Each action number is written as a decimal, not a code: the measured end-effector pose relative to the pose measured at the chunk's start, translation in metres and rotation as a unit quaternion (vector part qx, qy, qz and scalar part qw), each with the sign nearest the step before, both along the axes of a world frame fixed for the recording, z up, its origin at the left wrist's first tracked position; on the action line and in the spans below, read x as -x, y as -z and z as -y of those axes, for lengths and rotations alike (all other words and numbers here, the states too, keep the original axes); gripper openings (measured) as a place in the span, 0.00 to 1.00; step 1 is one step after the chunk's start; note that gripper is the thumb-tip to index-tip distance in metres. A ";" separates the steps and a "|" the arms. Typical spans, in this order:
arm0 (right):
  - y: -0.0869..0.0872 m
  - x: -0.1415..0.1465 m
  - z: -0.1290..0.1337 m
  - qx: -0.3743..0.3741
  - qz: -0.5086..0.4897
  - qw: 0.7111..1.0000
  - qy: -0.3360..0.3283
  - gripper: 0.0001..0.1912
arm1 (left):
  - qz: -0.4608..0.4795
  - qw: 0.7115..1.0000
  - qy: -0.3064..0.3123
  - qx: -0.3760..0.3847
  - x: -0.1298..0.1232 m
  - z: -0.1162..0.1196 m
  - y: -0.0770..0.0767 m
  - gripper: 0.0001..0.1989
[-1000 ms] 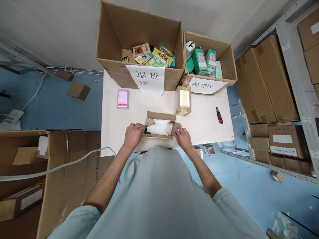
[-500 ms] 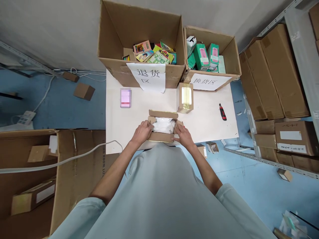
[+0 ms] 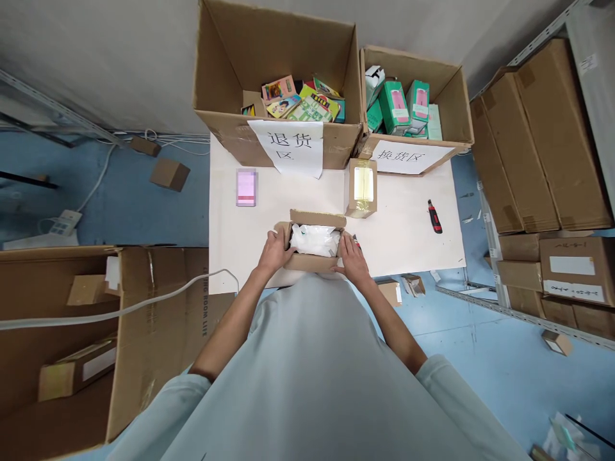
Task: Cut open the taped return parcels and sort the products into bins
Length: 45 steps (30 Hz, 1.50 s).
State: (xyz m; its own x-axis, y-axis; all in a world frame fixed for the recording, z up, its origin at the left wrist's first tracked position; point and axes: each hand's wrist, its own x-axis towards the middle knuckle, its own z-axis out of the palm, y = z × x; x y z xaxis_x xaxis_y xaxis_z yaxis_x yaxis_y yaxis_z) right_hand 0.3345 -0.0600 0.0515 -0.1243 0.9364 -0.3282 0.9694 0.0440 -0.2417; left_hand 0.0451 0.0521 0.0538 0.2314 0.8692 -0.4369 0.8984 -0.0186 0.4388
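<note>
Open cardboard carton in a two-handed grip.
At six o'clock on the surface, it is grasped by the left hand at nine, the right hand at three; white packaging is seen inside.

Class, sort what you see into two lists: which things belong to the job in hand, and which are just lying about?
Job in hand:
- small open cardboard box, left hand and right hand touching opposite ends
- white bundle inside it

Apparently lying about, untouched:
- red-and-black utility knife
- taped cardboard box
- pink rectangular item, too blurred to identify
</note>
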 end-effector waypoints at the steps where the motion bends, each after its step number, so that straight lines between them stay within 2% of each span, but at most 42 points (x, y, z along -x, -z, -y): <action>1: 0.003 0.001 -0.002 -0.003 0.006 1.000 0.000 0.61 | 0.008 1.000 -0.022 0.010 0.000 -0.002 0.003 0.36; 3: 0.007 0.001 -0.008 -0.009 0.016 1.000 0.002 0.58 | 0.026 0.998 -0.048 0.014 0.001 -0.004 0.007 0.31; 5: 0.008 -0.001 -0.013 -0.017 0.025 1.000 0.003 0.52 | 0.042 0.997 -0.057 0.009 0.002 -0.001 0.007 0.30; 10: -0.001 -0.009 -0.020 -0.040 0.030 0.999 -0.012 0.47 | 0.012 0.999 -0.053 0.002 -0.004 0.010 -0.005 0.27; 12: -0.010 -0.008 -0.022 -0.057 0.024 0.998 -0.020 0.44 | -0.022 0.999 -0.029 -0.011 -0.011 0.011 -0.013 0.25; 15: -0.027 0.005 -0.033 -0.075 0.022 0.996 -0.039 0.34 | -0.042 0.998 0.034 -0.039 -0.028 0.009 -0.025 0.29; 17: -0.037 0.021 -0.045 -0.059 0.029 0.996 -0.053 0.29 | -0.034 0.995 0.085 -0.035 -0.045 0.007 -0.029 0.34; 19: -0.043 0.040 -0.061 -0.020 0.044 0.997 -0.055 0.30 | -0.032 0.992 0.124 -0.007 -0.062 0.003 -0.029 0.39; 21: -0.042 0.058 -0.075 0.026 0.070 0.996 -0.037 0.36 | -0.048 0.990 0.133 0.024 -0.077 -0.001 -0.025 0.42; 23: -0.036 0.074 -0.087 0.064 0.097 0.993 0.000 0.40 | -0.069 0.990 0.119 0.036 -0.089 -0.005 -0.017 0.41; 26: -0.025 0.091 -0.094 0.093 0.102 0.990 0.036 0.38 | -0.075 0.991 0.107 0.026 -0.097 -0.009 -0.005 0.29; 28: -0.019 0.098 -0.094 0.088 0.101 0.990 0.040 0.36 | -0.077 0.990 0.116 0.019 -0.098 -0.009 0.000 0.26; 33: -0.015 0.096 -0.088 0.072 0.123 0.989 0.039 0.31 | -0.084 0.986 0.141 0.016 -0.093 -0.005 0.004 0.26; 38: -0.014 0.089 -0.094 0.133 0.127 0.981 0.055 0.31 | -0.076 0.983 0.167 0.020 -0.091 -0.007 0.003 0.27; 40: -0.014 0.091 -0.099 0.153 0.124 0.979 0.059 0.28 | -0.072 0.982 0.174 0.026 -0.089 -0.010 0.003 0.26; 45: -0.015 0.095 -0.110 0.158 0.113 0.979 0.062 0.24 | -0.062 0.979 0.190 0.027 -0.085 -0.018 0.002 0.25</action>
State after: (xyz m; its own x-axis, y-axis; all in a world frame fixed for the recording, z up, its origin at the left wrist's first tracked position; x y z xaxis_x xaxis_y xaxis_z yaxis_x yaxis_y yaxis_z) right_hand 0.2394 0.0498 0.0666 0.0935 0.7875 -0.6092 0.9928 -0.1199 -0.0026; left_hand 0.1297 0.0700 0.0517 0.4756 0.7057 -0.5252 0.8778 -0.3417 0.3357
